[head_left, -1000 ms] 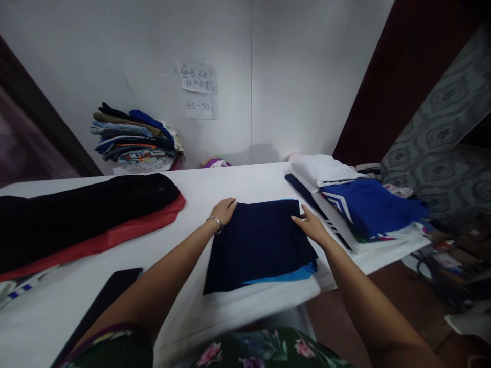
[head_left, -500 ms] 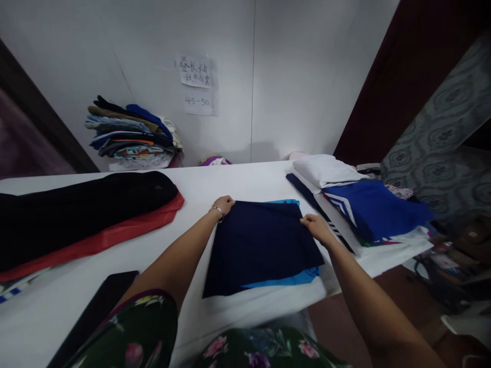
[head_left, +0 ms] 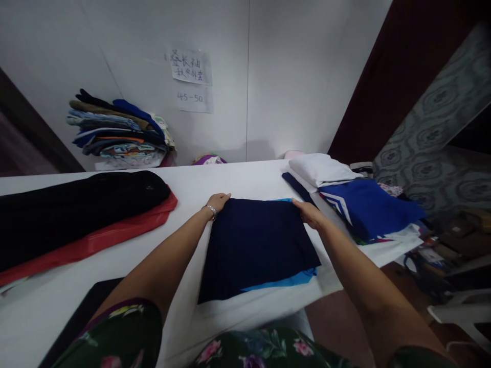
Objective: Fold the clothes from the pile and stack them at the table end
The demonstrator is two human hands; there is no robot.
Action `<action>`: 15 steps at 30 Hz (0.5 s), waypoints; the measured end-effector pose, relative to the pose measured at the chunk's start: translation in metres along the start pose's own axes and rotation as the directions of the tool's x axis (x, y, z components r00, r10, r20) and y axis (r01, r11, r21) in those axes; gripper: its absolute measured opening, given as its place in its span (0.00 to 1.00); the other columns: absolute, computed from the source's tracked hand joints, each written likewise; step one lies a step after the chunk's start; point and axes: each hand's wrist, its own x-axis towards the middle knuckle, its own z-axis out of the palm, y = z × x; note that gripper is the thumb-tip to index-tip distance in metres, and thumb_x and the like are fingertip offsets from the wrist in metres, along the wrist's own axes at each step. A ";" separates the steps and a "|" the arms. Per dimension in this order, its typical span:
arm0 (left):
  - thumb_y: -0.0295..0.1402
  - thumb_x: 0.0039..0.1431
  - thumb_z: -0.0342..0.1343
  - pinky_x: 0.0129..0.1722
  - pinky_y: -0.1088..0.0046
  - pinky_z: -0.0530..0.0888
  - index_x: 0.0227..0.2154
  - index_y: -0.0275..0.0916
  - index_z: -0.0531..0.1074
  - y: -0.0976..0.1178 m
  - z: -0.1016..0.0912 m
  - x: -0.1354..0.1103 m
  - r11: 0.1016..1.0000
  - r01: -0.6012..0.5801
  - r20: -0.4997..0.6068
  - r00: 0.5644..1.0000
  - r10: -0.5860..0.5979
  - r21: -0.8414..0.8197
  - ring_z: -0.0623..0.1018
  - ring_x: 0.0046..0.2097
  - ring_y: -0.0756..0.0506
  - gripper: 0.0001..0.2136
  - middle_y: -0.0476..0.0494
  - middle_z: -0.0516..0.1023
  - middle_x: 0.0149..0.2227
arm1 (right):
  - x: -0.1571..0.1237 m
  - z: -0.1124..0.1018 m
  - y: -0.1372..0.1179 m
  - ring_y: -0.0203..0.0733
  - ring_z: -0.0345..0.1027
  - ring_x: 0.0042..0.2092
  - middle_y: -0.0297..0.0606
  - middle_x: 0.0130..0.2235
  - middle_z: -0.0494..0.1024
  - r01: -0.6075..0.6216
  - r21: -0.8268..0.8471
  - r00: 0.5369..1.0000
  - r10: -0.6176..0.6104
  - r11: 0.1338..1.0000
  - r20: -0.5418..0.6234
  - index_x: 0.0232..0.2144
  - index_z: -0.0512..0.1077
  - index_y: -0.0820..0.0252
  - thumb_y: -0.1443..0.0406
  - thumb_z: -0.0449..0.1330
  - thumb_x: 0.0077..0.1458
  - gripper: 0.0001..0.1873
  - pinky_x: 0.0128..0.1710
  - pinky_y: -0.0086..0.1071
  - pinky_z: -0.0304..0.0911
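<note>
A folded navy garment (head_left: 259,245) lies flat on the white table in front of me, roughly square. A bright blue layer (head_left: 286,281) shows from under its near right edge, and a sliver of it at the far edge. My left hand (head_left: 218,203), with a bracelet on the wrist, grips the far left corner, thumb on top and fingers partly hidden. At the far right corner, my right hand (head_left: 308,212) holds the cloth between thumb and fingers, most of them tucked out of sight.
Black clothing (head_left: 88,209) over a red garment (head_left: 126,230) lies on the left of the white table (head_left: 230,176). A tall clothes stack (head_left: 123,133) stands at the back left. White and blue folded clothes (head_left: 368,204) are piled on the right. Paper notes (head_left: 192,79) hang on the wall.
My right hand has slid from the garment's right side up to its far right corner. The far edge now lies straighter. My left hand stays at the far left corner; the view has shifted slightly.
</note>
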 end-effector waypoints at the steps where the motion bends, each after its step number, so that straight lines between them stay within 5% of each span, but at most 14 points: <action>1: 0.44 0.53 0.49 0.27 0.74 0.62 0.16 0.40 0.64 0.001 0.000 -0.001 1.000 0.002 0.007 1.000 -0.002 -0.014 0.65 0.27 0.49 0.17 0.52 0.63 0.18 | 0.006 0.003 -0.001 0.38 0.68 0.27 0.39 0.26 0.77 -0.023 0.039 1.000 0.023 0.999 -0.005 0.28 0.72 0.62 0.53 0.59 0.54 0.16 0.27 0.30 0.64; 6: 0.46 0.49 0.53 0.25 0.76 0.62 0.17 0.39 0.66 0.004 0.000 -0.001 0.997 0.025 0.038 0.999 -0.022 -0.079 0.65 0.25 0.50 0.16 0.52 0.65 0.18 | 0.025 0.012 -0.006 0.39 0.69 0.24 0.37 0.21 0.75 -0.084 0.252 0.996 0.082 0.964 0.018 0.27 0.71 0.63 0.63 0.60 0.53 0.08 0.27 0.33 0.68; 15: 0.44 0.51 0.51 0.26 0.75 0.64 0.19 0.39 0.65 -0.006 0.003 0.007 0.996 0.039 -0.012 0.999 -0.040 -0.077 0.67 0.26 0.50 0.14 0.52 0.66 0.19 | 0.028 0.015 0.010 0.40 0.71 0.26 0.34 0.25 0.77 0.090 0.352 0.995 -0.097 0.932 0.003 0.28 0.70 0.59 0.66 0.59 0.52 0.03 0.31 0.33 0.69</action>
